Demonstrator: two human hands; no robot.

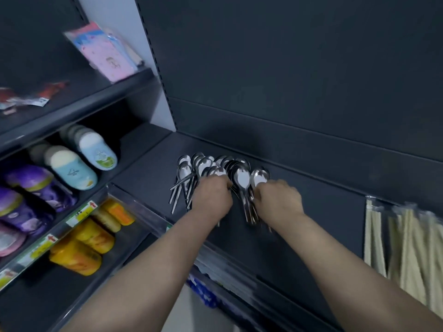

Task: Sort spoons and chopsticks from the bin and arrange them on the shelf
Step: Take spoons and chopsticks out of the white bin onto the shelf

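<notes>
On the dark shelf [311, 212], the left hand [212, 198] is clutching a cluster of metal spoons [206, 165] while the right hand [279, 200] is gripping a separate spoon bundle [259, 176]; chopsticks [407, 240] are lying farther right.

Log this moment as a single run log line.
step: arranging spoons | left hand: grips spoons | right hand: grips spoons | surface: shelf | chopsticks: packed, far right of shelf
</notes>
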